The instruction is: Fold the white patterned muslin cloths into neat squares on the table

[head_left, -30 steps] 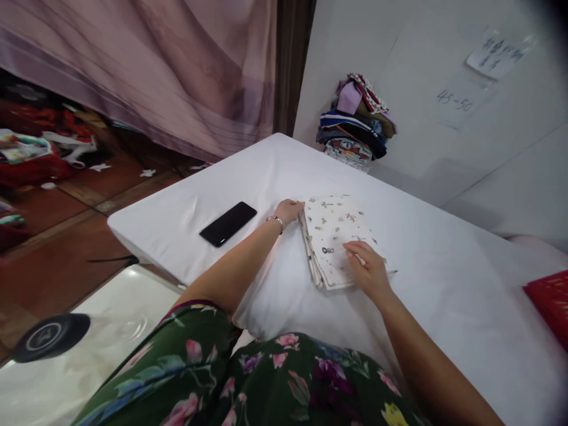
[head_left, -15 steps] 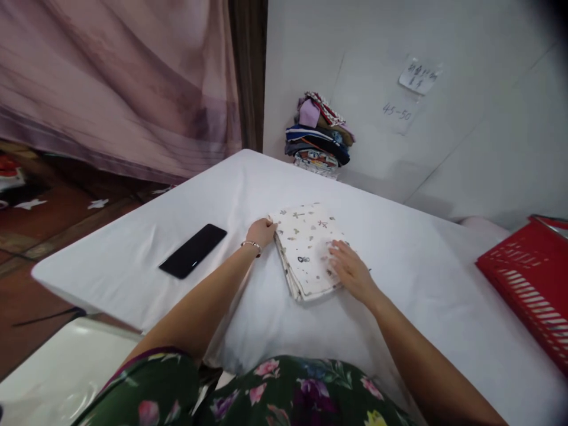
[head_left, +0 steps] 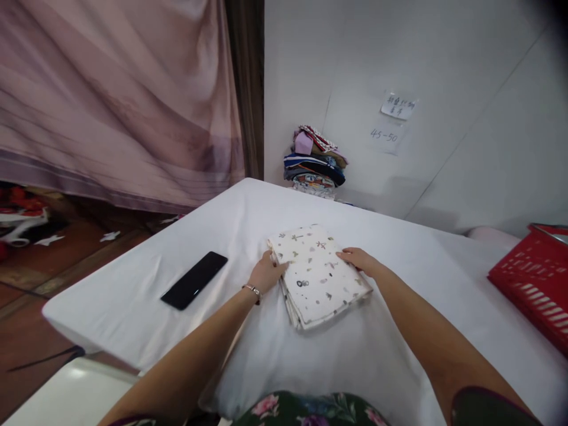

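Note:
A folded white cloth (head_left: 322, 278) with small printed figures lies flat on the white-covered table (head_left: 390, 343), its stacked layers showing along the left edge. My left hand (head_left: 267, 273), with a bracelet at the wrist, grips that left edge, thumb on top and fingers beneath. On the opposite side my right hand (head_left: 358, 260) pinches the cloth's right edge, thumb over the top; its other fingers are partly hidden under the fabric.
A black phone (head_left: 195, 280) lies left of the cloth. Folded clothes (head_left: 314, 163) are piled at the back against the wall. A red plastic basket (head_left: 530, 284) stands at the right. Beyond the table's left side hangs a pink curtain (head_left: 115, 100).
My right hand has moved from lying on top of the cloth to its right edge and closed there. My left hand has slid a little nearer along the left edge. The view has tilted upward.

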A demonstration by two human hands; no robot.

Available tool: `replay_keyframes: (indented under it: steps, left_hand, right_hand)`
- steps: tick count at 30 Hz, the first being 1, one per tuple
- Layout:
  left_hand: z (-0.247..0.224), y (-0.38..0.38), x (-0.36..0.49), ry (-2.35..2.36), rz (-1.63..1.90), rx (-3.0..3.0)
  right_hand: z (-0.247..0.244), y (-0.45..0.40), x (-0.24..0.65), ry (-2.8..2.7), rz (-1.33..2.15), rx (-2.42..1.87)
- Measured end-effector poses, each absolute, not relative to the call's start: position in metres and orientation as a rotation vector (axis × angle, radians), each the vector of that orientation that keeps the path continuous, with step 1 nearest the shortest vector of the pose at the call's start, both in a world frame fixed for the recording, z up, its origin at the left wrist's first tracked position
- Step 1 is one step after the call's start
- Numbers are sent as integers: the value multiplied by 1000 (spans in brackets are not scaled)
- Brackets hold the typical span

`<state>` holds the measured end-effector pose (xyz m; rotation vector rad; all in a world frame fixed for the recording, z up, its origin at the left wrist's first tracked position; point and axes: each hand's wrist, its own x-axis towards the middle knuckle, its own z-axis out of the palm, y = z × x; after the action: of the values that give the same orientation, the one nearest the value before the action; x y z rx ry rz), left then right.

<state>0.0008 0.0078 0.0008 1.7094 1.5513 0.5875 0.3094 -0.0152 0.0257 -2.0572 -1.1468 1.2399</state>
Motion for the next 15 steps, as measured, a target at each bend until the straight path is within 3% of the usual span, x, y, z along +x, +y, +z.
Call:
replay_keyframes:
  steps: [5,15]
  left_hand:
    - [-1,5,4,1468,639,1494]
    - [3,0,6,1493,631,1509]
  right_hand:
    - [25,-6,309,-1073,1502,-1968]
    - [30,-34,314,-934,1505,-1709]
